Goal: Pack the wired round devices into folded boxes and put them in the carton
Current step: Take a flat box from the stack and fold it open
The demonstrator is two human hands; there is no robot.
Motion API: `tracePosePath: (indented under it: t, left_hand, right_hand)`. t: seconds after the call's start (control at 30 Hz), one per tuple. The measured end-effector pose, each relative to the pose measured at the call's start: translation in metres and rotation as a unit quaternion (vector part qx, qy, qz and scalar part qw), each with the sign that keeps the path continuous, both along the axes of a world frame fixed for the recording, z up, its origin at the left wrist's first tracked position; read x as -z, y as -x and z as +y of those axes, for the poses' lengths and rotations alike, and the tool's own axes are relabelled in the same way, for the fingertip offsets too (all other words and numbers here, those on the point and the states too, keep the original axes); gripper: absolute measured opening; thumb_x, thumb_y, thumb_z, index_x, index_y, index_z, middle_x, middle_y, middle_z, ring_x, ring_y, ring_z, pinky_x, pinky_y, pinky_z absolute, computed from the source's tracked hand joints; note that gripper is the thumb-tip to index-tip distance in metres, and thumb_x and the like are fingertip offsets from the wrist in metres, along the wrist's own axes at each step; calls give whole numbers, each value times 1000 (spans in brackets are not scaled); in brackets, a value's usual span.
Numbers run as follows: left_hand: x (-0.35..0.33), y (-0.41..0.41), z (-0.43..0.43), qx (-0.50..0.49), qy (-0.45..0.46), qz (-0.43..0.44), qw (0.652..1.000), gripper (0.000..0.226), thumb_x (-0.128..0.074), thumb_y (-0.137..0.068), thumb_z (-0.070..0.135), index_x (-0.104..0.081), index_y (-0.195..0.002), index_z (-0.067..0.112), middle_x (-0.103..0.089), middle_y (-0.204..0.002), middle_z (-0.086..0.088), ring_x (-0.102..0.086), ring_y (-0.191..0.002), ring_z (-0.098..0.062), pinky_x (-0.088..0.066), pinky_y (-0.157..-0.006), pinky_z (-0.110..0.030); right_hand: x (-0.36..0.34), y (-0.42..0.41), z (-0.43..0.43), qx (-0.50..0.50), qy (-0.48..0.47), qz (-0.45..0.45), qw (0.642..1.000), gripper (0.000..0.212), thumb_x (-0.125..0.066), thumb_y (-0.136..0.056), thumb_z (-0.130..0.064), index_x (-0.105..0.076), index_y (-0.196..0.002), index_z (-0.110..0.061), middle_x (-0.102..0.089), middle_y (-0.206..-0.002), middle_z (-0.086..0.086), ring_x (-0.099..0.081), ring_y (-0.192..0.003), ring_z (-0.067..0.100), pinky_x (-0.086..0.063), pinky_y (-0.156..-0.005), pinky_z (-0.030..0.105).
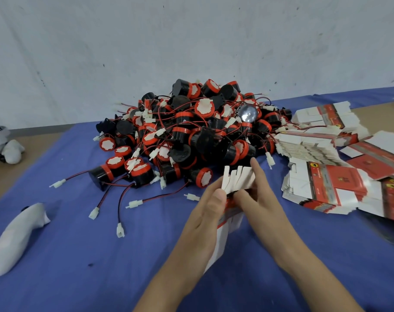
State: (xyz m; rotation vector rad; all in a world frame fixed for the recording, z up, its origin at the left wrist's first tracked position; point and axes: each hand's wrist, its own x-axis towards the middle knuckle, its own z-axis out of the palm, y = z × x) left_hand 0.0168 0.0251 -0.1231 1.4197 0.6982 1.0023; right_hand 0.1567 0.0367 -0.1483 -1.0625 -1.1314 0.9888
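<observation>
Box (227, 224): one red-and-white printed blank, held upright at lower centre of the frame, just in front of the heap; whether its bottom edge touches the blue cloth (101, 255) cannot be told.
Left hand (205, 212): thumb and fingers pinched on the box's left side, near the top.
Right hand (257, 199): thumb pressed on the box front, index finger stretched up behind the flaps (237, 180).
Step in hand (judged): blank is being opened into a sleeve and the end flaps sorted.
Doing it well: opposite creases should be squeezed until the sleeve is square; side flaps folded in first, tuck flap last; thin card should not be bent off its score lines.
Box contents: nothing seen inside; not yet squared, no end closed.
White bundle (16, 239): lying on the cloth, lower left.
Devices (191, 136): black-and-red round units heaped at centre, red-black wires and white connectors (120, 230) trailing toward the viewer; tangling is likely, so one should be lifted by the body, not the wire.
Flat blanks (315, 183): stacks fanned out at right, touching the heap's edge, none erected.
Carton: not in view, so fill level is unknown.
</observation>
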Motion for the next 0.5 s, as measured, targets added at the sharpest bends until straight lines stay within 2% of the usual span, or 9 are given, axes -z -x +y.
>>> tracePosePath:
  t: [0.03, 0.1, 0.13, 0.2, 0.27, 0.33, 0.4, 0.47, 0.5]
  left_hand:
    - [0, -1, 4, -6, -7, -6, 1000, 38, -50, -92, 67, -65, -121, 49, -70, -117, 24, -65, -114, -2, -49, -84, -7]
    - [2, -3, 9, -15, -17, -13, 1000, 38, -53, -93, 58, -58, -126, 41, -70, -119, 20, -63, -121, -14, -51, -93, -16]
    - [4, -4, 11, -10, -27, -13, 999, 39, -56, -94, 56, -56, -129, 40, -69, -122, 18, -61, -124, -16, -50, -100, -21]
    - [9, -7, 13, -1, -51, -4, 999, 47, -52, -90, 55, -53, -134, 39, -65, -131, 17, -57, -129, -12, -46, -108, -29]
    - [10, -9, 15, -1, -58, -4, 998, 53, -49, -85, 55, -52, -134, 36, -63, -132, 20, -57, -129, -12, -46, -108, -35]
    - [12, -12, 18, -14, -63, -8, 998, 52, -53, -81, 57, -53, -130, 38, -64, -127, 25, -58, -126, -8, -49, -103, -30]
    - [14, -16, 15, -30, -92, -4, 995, 50, -58, -84, 67, -57, -129, 45, -63, -131, 22, -56, -129, -7, -46, -105, -29]
    - [17, -16, 9, -27, -120, 9, 992, 48, -55, -87, 71, -54, -131, 51, -59, -138, 17, -52, -133, -10, -42, -109, -31]
    - [17, -15, 6, -18, -129, 27, 991, 47, -53, -89, 71, -51, -133, 54, -57, -139, 19, -50, -135, -7, -42, -108, -26]
  right_hand:
    - [-2, -1, 1, -3, -6, 5, 1000, 76, -65, -90, -32, -27, -154, -48, -65, -116, -33, -61, -107, -12, -53, -85, 12]
    - [-6, -4, 1, -11, -1, 42, 999, 78, -68, -73, -52, -42, -146, -48, -65, -128, -20, -61, -119, -1, -49, -105, 30]
    - [-7, -5, 2, -15, 1, 53, 998, 74, -68, -71, -54, -48, -142, -48, -66, -127, -16, -61, -121, 4, -46, -109, 36]
    - [-10, -9, 1, -8, 2, 48, 999, 58, -67, -77, -49, -56, -134, -47, -70, -118, -9, -65, -116, 10, -48, -108, 40]
    - [-12, -11, 1, -3, 1, 39, 999, 45, -62, -83, -42, -60, -128, -47, -72, -110, -6, -66, -112, 13, -50, -106, 41]
    - [-12, -14, 1, -2, -4, 40, 999, 35, -62, -89, -33, -63, -121, -46, -72, -104, -3, -67, -108, 17, -51, -104, 43]
    - [-13, -17, 1, -3, -9, 55, 998, 33, -62, -87, -27, -65, -115, -43, -73, -100, -3, -69, -101, 18, -54, -99, 42]
    - [-13, -19, 1, -9, -13, 72, 997, 35, -60, -81, -25, -69, -110, -43, -74, -102, -6, -70, -95, 14, -55, -88, 35]
    - [-13, -20, 2, -13, -11, 80, 997, 37, -60, -80, -24, -71, -109, -44, -74, -107, -6, -70, -96, 14, -54, -86, 32]
